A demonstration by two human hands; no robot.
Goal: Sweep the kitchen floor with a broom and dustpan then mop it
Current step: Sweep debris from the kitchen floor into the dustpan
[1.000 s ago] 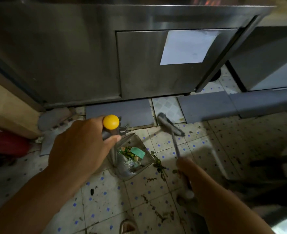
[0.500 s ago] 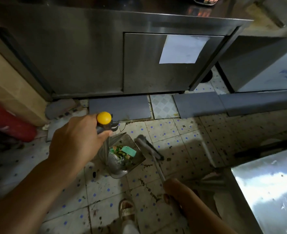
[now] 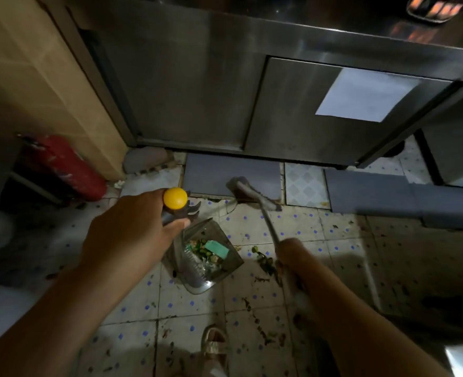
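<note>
The left hand (image 3: pixel 132 235) is gripping the upright dustpan handle just under its yellow knob (image 3: pixel 175 197), fingers curled round it, and the dustpan (image 3: pixel 205 257) is sitting on the tiled floor (image 3: pixel 301 227) right below that hand. The right hand (image 3: pixel 293 254) is wrapped round the broom handle, and the broom head (image 3: pixel 252 193) is reaching out beyond the dustpan, against the grey plinth under the steel cabinet (image 3: pixel 197 91).

The sweeping looks well underway, with mopping yet to come. A small clump of green scraps (image 3: pixel 263 258) is lying just right of the dustpan, between it and the right hand. To do this stroke well, I'd judge the broom should be drawing back toward the dustpan mouth in short, low pulls while the left hand is pressing the lip flat to the tile so nothing slips beneath.

Inside the dustpan, green leafy bits, a teal scrap and pale crumpled litter are piling near the back wall.
</note>
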